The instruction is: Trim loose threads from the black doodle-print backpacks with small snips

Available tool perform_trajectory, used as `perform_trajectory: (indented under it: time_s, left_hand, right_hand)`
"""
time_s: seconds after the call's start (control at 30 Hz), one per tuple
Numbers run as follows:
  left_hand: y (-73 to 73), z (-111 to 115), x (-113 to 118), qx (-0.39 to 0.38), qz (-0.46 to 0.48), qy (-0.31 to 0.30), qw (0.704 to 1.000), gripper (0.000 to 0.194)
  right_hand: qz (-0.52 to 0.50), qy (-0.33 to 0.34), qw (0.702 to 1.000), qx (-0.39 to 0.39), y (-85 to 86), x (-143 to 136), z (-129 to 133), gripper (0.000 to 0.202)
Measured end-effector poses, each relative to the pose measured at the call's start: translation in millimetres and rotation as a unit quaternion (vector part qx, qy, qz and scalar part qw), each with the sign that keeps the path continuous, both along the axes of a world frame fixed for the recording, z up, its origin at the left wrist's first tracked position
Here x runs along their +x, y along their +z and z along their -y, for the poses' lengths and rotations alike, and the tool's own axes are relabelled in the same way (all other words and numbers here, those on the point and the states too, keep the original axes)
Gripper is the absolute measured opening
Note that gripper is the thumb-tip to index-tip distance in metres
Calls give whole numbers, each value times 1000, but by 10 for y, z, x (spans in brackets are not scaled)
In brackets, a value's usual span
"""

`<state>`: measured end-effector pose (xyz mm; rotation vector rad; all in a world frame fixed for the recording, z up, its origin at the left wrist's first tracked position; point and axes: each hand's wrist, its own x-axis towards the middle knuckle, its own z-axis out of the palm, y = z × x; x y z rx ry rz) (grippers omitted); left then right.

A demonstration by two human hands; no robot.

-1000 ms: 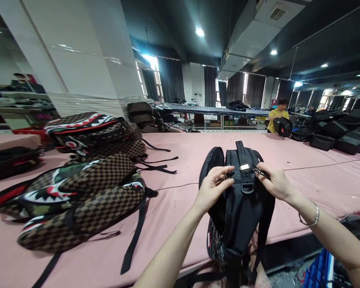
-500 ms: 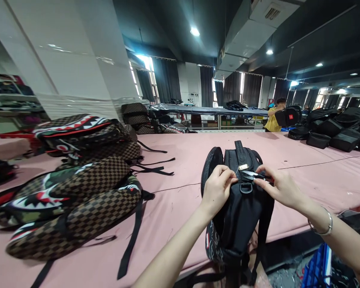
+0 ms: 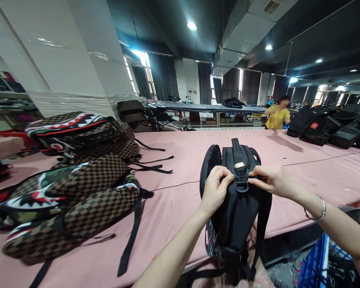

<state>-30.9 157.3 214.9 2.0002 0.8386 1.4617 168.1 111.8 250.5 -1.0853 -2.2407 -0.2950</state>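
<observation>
Checkered backpacks (image 3: 91,208) with toothy shark-mouth prints lie piled along the left side of a pink-covered worktop (image 3: 183,220). At the near edge, the left hand (image 3: 216,186) pinches thumb and fingers together on a fine thread (image 3: 236,176) at the upper part of a black backpack (image 3: 235,218), just below its metal plate (image 3: 239,165). The right hand (image 3: 271,181) has its fingers clamped on dark snips (image 3: 257,177), mostly hidden. A person in yellow (image 3: 274,117) stands beyond the far edge, beside black bags (image 3: 343,136) heaped toward the far right corner.
</observation>
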Motion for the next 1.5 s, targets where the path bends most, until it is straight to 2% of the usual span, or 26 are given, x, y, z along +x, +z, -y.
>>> perform_trajectory:
  time_s: [0.23,0.53,0.83,0.97,1.03,1.13,1.2,1.3,1.5]
  left_hand:
    - [9,-26,-12,-1,-2,7,1000,17]
    - [-8,-49,-31,-10,2,4,1000,18]
    - [5,-55,-23,-15,9,5,1000,17]
    - [-6,-39,-22,-45,62,-10,997,16]
    - [-32,-30,-36,-110,139,-20,984,17]
    - [-72,-5,-59,-225,264,-29,938,26]
    - [-86,19,-65,-264,319,-27,910,32]
    - [-86,57,-57,-273,363,-21,891,36]
    - [-76,104,-44,-260,394,-23,881,35]
  right_hand:
    - [0,16,1000,-16,64,46,-31,19]
    - [-11,56,995,-84,106,53,-171,19]
    - [-5,62,994,-95,116,48,-223,20]
    - [10,62,994,-89,101,47,-222,21]
    - [-8,63,994,-89,77,55,-224,20]
    - [-56,52,994,-81,42,59,-230,19]
    - [-64,46,994,-74,37,40,-229,20]
    - [-35,45,996,-66,66,-32,-209,20]
    - [15,45,998,-41,116,-212,-177,18]
